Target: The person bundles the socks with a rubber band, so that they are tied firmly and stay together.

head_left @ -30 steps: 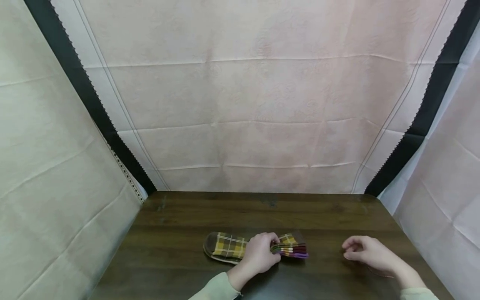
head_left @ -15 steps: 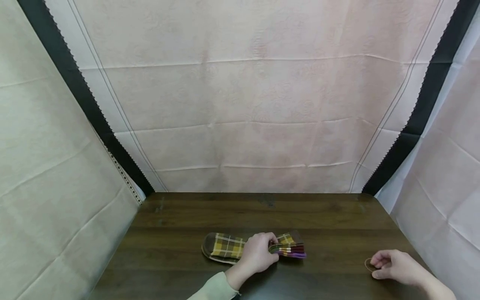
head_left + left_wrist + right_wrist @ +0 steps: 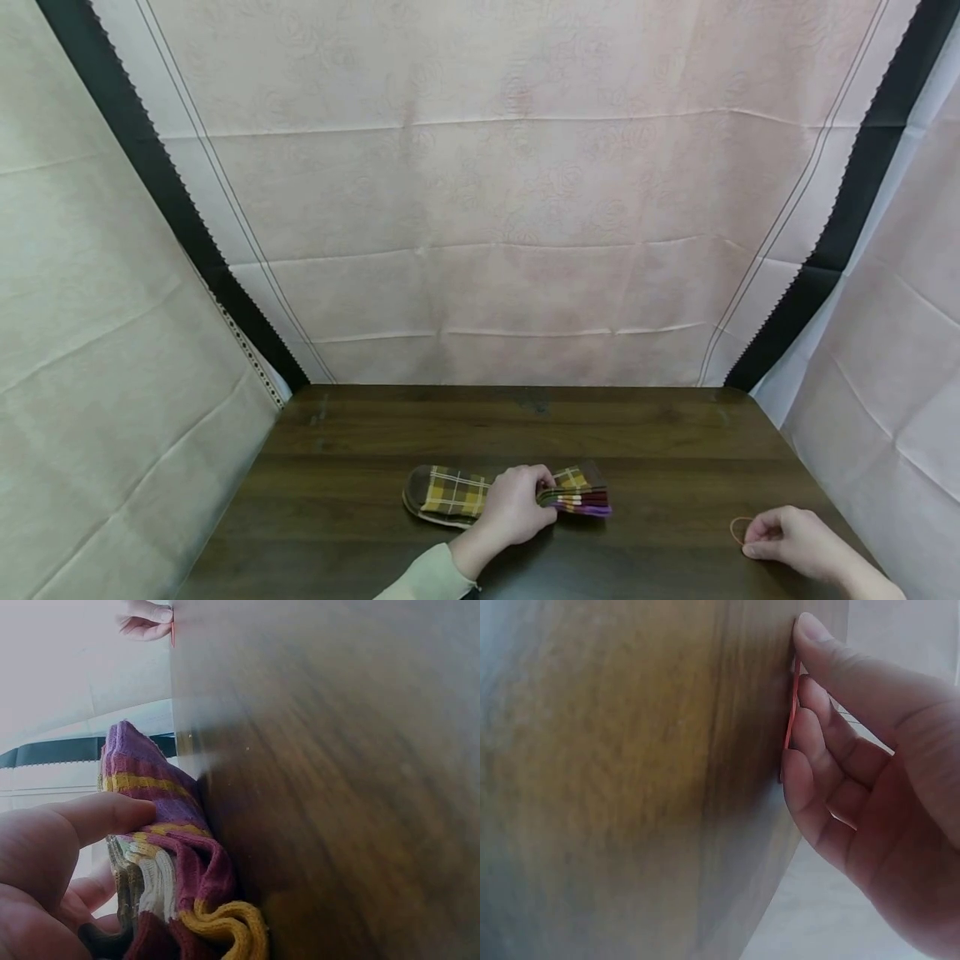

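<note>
In the head view my left hand [image 3: 517,504] grips a flat bundle of socks [image 3: 453,492] on the table, across its middle. The bundle has a yellow-and-brown plaid top and a dark rounded end at the left. At its right end are stacked purple, maroon, white and mustard cuffs, seen close up as folded ribbed knit [image 3: 150,780] in the left wrist view. Far to the right, my right hand [image 3: 798,542] is low at the table, thumb and curled fingertips at a thin orange-red rubber band [image 3: 735,527]. The right wrist view shows that band [image 3: 790,724] edge-on along the fingertips.
The dark wooden table [image 3: 375,425] has a back wall of pale cloth [image 3: 480,292] behind it. Pale cloth panels with black strips at the corners stand along both sides, the right one [image 3: 900,375] close to my right hand.
My right hand has drawn back to the right and toward me, its fingertips now at the rubber band that lay beneath it. My left hand stays on the socks.
</note>
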The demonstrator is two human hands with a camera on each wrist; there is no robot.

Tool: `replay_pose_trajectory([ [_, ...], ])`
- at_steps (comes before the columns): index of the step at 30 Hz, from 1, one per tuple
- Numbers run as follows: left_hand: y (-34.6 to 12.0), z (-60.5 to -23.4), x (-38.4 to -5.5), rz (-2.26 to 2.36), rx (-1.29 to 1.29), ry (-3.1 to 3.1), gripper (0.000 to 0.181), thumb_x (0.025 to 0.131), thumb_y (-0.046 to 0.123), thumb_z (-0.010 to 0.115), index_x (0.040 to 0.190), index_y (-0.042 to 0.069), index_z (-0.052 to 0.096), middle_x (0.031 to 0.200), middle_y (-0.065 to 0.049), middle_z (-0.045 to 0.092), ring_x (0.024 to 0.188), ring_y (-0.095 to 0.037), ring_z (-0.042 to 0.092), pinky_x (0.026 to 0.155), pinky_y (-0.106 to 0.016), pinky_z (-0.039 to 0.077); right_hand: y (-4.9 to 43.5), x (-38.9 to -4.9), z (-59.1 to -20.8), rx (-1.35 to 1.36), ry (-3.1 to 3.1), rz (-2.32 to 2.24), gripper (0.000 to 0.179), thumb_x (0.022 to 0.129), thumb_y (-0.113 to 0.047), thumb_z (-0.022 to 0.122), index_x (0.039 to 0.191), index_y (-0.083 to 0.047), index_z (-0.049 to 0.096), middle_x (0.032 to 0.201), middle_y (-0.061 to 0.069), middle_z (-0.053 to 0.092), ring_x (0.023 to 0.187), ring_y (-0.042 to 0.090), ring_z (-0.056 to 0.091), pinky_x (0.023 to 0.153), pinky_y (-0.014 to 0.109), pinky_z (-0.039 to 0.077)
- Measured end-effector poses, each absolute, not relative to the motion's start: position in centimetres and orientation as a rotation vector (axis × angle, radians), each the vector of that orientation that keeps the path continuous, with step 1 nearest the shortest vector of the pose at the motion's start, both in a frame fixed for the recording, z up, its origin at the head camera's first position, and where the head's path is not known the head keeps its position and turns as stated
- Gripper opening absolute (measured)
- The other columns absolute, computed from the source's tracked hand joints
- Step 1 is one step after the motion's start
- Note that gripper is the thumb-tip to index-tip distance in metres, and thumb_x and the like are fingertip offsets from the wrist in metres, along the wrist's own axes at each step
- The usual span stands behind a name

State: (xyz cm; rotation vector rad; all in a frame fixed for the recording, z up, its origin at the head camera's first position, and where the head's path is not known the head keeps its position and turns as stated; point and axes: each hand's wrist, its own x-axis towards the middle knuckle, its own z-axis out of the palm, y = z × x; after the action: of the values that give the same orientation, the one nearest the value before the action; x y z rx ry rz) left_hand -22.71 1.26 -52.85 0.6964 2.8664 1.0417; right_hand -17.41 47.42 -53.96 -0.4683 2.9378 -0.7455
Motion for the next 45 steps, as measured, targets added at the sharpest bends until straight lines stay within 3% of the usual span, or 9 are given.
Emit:
replay_pose_trajectory([
  [8, 1.3, -52.9, -22.7, 1.037, 0.686, 2.865, 0.022, 0.083, 0.018, 0.088, 0.101, 0.021, 0.075, 0.081, 0.015, 0.060, 0.070, -0.004, 0.051, 0.062, -0.029, 0.044, 46.8, -17.4, -53.7, -0.483, 2.876, -0.836, 0.014, 0.101, -0.020, 0.076, 0.089, -0.018, 0.070, 0.084, -0.019, 0.066, 0.077, -0.006, 0.054, 0.065, 0.025, 0.047],
  [15, 1.3, -52.8, -22.9, 1.060, 0.676, 2.839, 0.021, 0.084, 0.018, 0.088, 0.101, 0.022, 0.075, 0.083, 0.015, 0.061, 0.071, -0.004, 0.052, 0.063, -0.029, 0.046, 42.5, -18.9, -53.3, -0.298, 2.457, -1.541, 0.019, 0.115, -0.015, 0.050, 0.113, 0.003, 0.057, 0.098, 0.009, 0.074, 0.092, 0.011, 0.071, 0.079, 0.028, 0.058],
  [24, 1.2, -52.6, -23.0, 1.086, 0.664, 2.841, 0.021, 0.083, 0.017, 0.088, 0.099, 0.022, 0.075, 0.082, 0.014, 0.060, 0.070, -0.005, 0.052, 0.062, -0.029, 0.045, 35.4, -20.5, -52.9, -0.309, 1.612, -2.081, 0.034, 0.119, -0.018, 0.035, 0.132, -0.018, 0.066, 0.116, -0.001, 0.069, 0.097, 0.011, 0.067, 0.099, 0.036, 0.058],
  [28, 1.2, -52.6, -22.9, 1.104, 0.663, 2.837, 0.021, 0.083, 0.016, 0.088, 0.099, 0.021, 0.075, 0.081, 0.013, 0.059, 0.068, -0.005, 0.051, 0.061, -0.030, 0.044, 33.4, -20.4, -53.4, -0.312, 1.577, -2.091, 0.035, 0.115, -0.007, 0.042, 0.134, -0.022, 0.067, 0.132, -0.002, 0.068, 0.097, 0.009, 0.065, 0.089, 0.029, 0.059],
  [31, 1.2, -52.6, -22.8, 1.116, 0.659, 2.833, 0.021, 0.082, 0.015, 0.087, 0.099, 0.020, 0.075, 0.080, 0.013, 0.058, 0.067, -0.006, 0.050, 0.061, -0.030, 0.043, 32.0, -20.2, -53.7, -0.157, 1.716, -2.091, 0.018, 0.111, -0.007, 0.056, 0.117, -0.023, 0.064, 0.127, -0.004, 0.071, 0.090, 0.006, 0.067, 0.074, 0.020, 0.057],
  [34, 1.1, -52.6, -22.8, 1.132, 0.650, 2.817, 0.021, 0.083, 0.015, 0.087, 0.100, 0.020, 0.075, 0.080, 0.013, 0.058, 0.067, -0.006, 0.050, 0.061, -0.030, 0.043, 31.0, -19.9, -53.9, 0.038, 1.812, -2.083, 0.007, 0.109, -0.019, 0.066, 0.107, -0.019, 0.060, 0.119, -0.003, 0.075, 0.088, 0.006, 0.070, 0.071, 0.018, 0.058],
  [38, 1.0, -52.4, -22.7, 1.157, 0.635, 2.803, 0.021, 0.084, 0.015, 0.086, 0.101, 0.020, 0.075, 0.082, 0.012, 0.060, 0.070, -0.006, 0.052, 0.063, -0.031, 0.045, 29.9, -19.5, -54.0, 0.171, 1.870, -2.035, 0.049, 0.110, -0.036, 0.064, 0.134, 0.006, 0.057, 0.123, 0.011, 0.075, 0.104, 0.017, 0.074, 0.091, 0.029, 0.061],
  [41, 1.0, -52.2, -22.5, 1.170, 0.630, 2.794, 0.020, 0.084, 0.015, 0.086, 0.101, 0.019, 0.075, 0.084, 0.012, 0.062, 0.072, -0.006, 0.053, 0.065, -0.031, 0.046, 29.2, -19.5, -53.9, 0.158, 1.879, -2.003, 0.078, 0.111, -0.037, 0.061, 0.153, 0.021, 0.030, 0.143, 0.033, 0.060, 0.126, 0.030, 0.066, 0.104, 0.040, 0.056],
  [45, 1.0, -52.3, -22.6, 1.170, 0.658, 2.788, 0.020, 0.085, 0.015, 0.085, 0.101, 0.021, 0.076, 0.084, 0.013, 0.062, 0.072, -0.005, 0.053, 0.065, -0.031, 0.046, 28.1, -20.0, -53.7, 0.088, 1.865, -1.991, 0.084, 0.109, -0.028, 0.065, 0.161, 0.014, 0.014, 0.164, 0.041, 0.024, 0.137, 0.034, 0.055, 0.108, 0.047, 0.053],
])
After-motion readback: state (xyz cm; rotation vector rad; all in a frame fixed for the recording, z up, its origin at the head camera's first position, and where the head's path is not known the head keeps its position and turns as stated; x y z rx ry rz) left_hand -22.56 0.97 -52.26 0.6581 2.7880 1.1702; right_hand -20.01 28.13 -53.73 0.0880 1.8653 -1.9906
